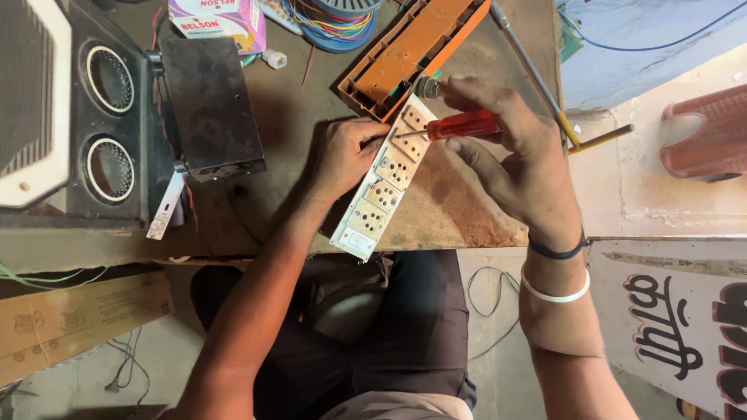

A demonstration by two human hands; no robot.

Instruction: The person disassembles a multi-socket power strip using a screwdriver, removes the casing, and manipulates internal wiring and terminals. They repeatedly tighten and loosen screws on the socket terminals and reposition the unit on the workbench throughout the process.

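Right hand (517,152) grips red-handled screwdriver (459,124), tip on white socket strip (381,183).
Left hand (342,152) clasps the strip's left edge (orange casing (405,58) lies far side of surface (459,210)).

My bare left hand (342,155) lies palm down, fingers (372,134) curled inward. My right hand (510,152), wrist bent and banded, seems closed in a grip; both forearms reach forward.
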